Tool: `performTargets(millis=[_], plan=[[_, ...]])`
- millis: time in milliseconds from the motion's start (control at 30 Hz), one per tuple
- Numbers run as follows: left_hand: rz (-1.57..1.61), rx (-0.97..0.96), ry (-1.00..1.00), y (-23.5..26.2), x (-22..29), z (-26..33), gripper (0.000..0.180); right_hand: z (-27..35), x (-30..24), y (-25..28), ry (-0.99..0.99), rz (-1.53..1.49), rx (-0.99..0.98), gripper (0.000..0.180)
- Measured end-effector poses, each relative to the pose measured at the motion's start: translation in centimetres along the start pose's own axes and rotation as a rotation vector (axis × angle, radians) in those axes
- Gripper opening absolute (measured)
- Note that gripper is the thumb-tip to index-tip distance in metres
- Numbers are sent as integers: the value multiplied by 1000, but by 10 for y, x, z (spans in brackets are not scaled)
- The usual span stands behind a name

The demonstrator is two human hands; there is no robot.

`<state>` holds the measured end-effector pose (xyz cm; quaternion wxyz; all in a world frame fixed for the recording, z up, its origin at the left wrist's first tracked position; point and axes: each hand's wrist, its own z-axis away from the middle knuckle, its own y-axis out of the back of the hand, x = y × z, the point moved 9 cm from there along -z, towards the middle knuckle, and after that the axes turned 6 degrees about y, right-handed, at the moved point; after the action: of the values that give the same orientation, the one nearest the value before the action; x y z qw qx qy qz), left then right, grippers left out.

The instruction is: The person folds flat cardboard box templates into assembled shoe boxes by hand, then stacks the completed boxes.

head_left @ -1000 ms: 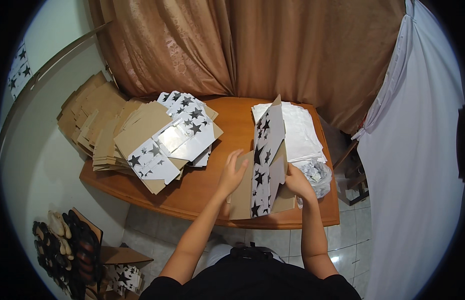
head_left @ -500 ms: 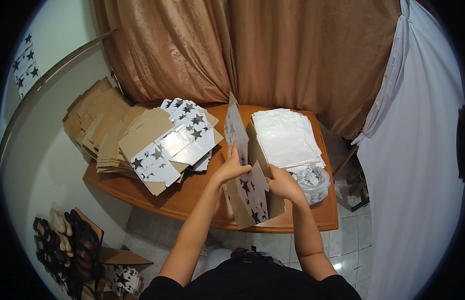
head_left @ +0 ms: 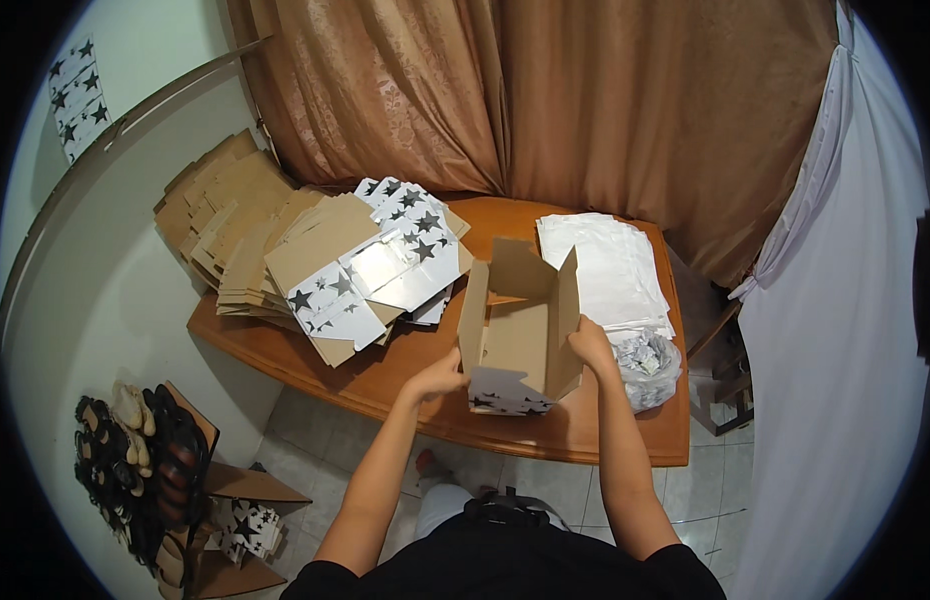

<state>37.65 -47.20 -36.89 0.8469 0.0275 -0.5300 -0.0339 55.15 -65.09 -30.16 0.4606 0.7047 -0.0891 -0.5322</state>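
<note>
Between my two hands stands a cardboard box point(head_left: 520, 335), brown inside, with its walls raised and its top open. The near outer wall is white with dark stars. My left hand point(head_left: 440, 377) grips the box's lower left side near the front corner. On the opposite side, my right hand point(head_left: 589, 345) is closed on the right wall, and some of its fingers are hidden. The box is over the front middle of the wooden table point(head_left: 405, 413); whether its base rests there I cannot tell.
Left of the box lie star-printed flat cardboard sheets point(head_left: 385, 275) and a fanned pile of brown cardboard point(head_left: 240, 225). White sheets point(head_left: 600, 270) are stacked at the right, behind a clear plastic bag point(head_left: 647, 368) with silvery contents. Shoes point(head_left: 150, 470) stand on a rack at lower left.
The folded cardboard has been opened out into a box shape and turned, so its inside now faces up. My hands have moved apart to its two sides.
</note>
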Motion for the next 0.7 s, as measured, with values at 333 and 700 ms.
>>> performTargets(millis=[333,700], plan=[[-390,588,-540,-3,10,20,72,9,5,-35,-65,194,6,31],[-1327,484,-326,-54,124,-45,51,11,-9,-33,-86,244,1,32]])
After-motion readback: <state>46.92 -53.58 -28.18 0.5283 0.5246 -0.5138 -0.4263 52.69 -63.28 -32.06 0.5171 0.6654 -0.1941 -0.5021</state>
